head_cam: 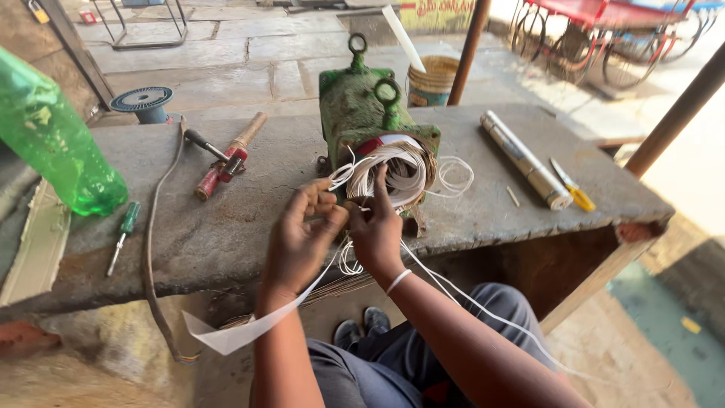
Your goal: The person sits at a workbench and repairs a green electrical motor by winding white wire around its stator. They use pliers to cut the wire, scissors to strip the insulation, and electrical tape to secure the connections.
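Head view: left hand and right hand, each grip pinching thin white wires bundled at the green motor on the desk; the wires look light, springy and best held near the ends.

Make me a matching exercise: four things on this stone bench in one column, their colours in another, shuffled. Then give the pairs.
Things:
1. plastic bottle
2. wire spool
3. cutter handle
4. coil windings in the motor housing

Colours:
A. yellow
B. white
C. bright green
D. blue-grey

Pairs: 1-C, 2-D, 3-A, 4-B
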